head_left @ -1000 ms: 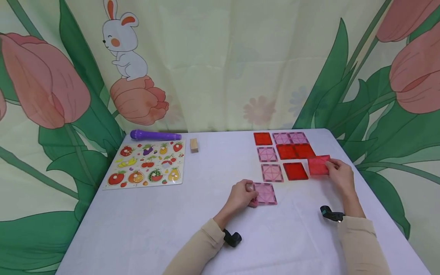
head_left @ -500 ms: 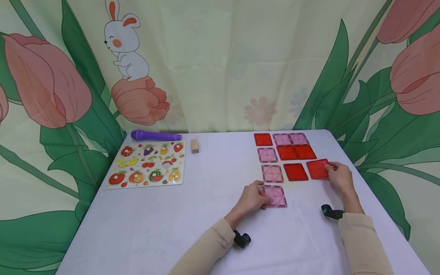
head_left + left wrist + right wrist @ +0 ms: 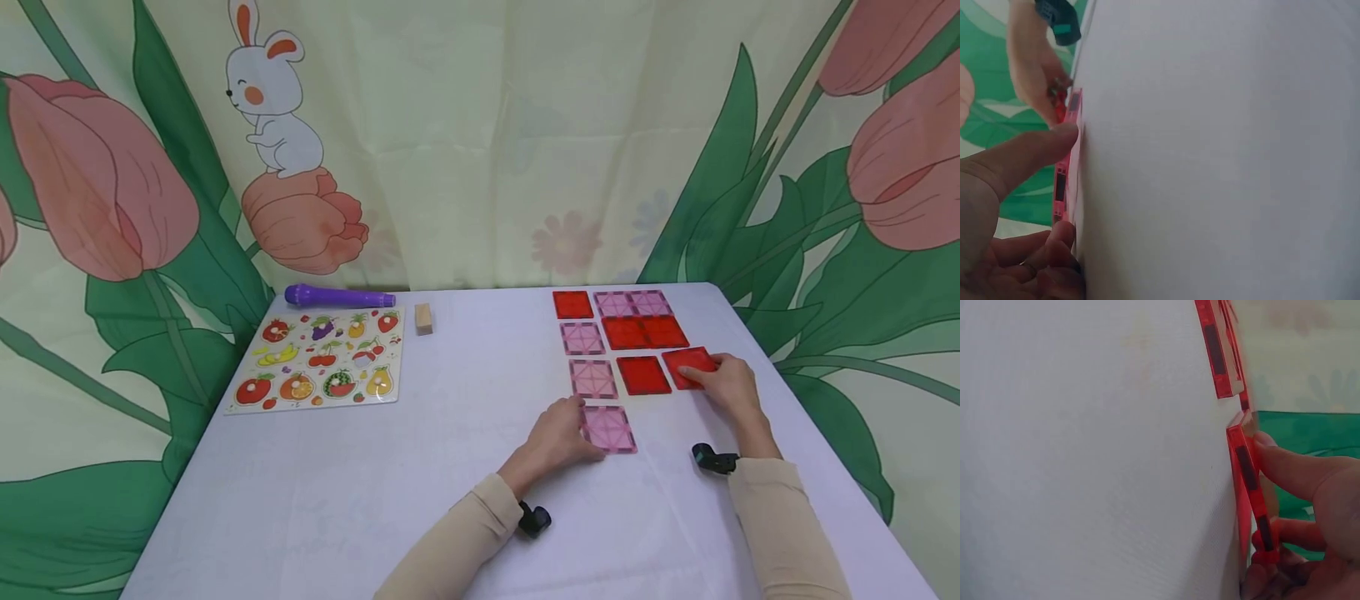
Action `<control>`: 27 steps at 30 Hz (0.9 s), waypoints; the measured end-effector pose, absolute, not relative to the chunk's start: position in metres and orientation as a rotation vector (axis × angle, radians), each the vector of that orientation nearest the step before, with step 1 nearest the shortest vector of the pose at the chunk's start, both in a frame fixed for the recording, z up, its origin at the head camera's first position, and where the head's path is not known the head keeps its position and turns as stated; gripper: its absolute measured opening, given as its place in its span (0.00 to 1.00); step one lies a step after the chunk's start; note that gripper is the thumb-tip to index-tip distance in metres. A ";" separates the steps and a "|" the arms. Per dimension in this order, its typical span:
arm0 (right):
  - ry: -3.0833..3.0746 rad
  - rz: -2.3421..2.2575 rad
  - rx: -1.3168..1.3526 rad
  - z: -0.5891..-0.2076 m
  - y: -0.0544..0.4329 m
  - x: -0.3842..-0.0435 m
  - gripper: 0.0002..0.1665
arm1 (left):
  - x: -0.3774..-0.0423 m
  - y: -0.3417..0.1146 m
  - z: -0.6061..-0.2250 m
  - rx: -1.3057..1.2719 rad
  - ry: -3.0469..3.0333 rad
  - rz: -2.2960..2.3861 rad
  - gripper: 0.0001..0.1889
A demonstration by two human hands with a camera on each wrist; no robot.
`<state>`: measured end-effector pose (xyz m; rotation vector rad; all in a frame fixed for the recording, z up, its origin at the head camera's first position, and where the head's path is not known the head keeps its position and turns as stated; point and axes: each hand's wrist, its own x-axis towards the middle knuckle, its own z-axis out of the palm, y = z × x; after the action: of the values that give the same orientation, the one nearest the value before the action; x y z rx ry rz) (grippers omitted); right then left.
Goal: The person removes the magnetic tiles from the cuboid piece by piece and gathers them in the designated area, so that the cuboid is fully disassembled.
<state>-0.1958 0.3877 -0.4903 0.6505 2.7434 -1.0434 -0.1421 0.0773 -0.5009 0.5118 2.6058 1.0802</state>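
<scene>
My left hand [image 3: 553, 437] holds a pink magnetic tile [image 3: 611, 429] at the front of the group; thumb and fingers are at its edges. In the left wrist view the thumb touches the edge of this pink tile [image 3: 1061, 187], close to the white cloth. My right hand [image 3: 731, 387] pinches a red magnetic tile [image 3: 684, 363], thumb on top and fingers at its right side. The right wrist view shows this red tile [image 3: 1250, 475] tilted, one side raised off the cloth. Just left of it lies another red tile [image 3: 643, 375], a narrow gap between them.
Further pink tiles [image 3: 582, 338] and red tiles [image 3: 645, 332] lie in rows behind the hands. A fruit puzzle board [image 3: 322, 346], a purple toy microphone [image 3: 339, 297] and a wooden block [image 3: 423, 318] are at the left on the white tablecloth [image 3: 315, 500].
My left hand has slid the pink tile rightward, below the pink column. My right hand has lowered the red tile and brought it left beside the other red one, its thumb now further over it.
</scene>
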 end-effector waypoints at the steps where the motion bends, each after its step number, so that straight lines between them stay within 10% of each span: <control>1: 2.738 -1.048 0.655 -0.490 0.387 -0.196 0.54 | -0.142 0.078 -0.501 0.504 2.619 1.048 0.39; 27: 2.909 -0.917 0.668 -0.479 0.362 -0.204 0.49 | -0.140 0.069 -0.497 0.560 2.618 1.042 0.45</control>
<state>-0.2042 0.3617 -0.4787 0.6675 2.9085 -0.9166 -0.1397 0.0691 -0.4970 0.5605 2.6185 1.0417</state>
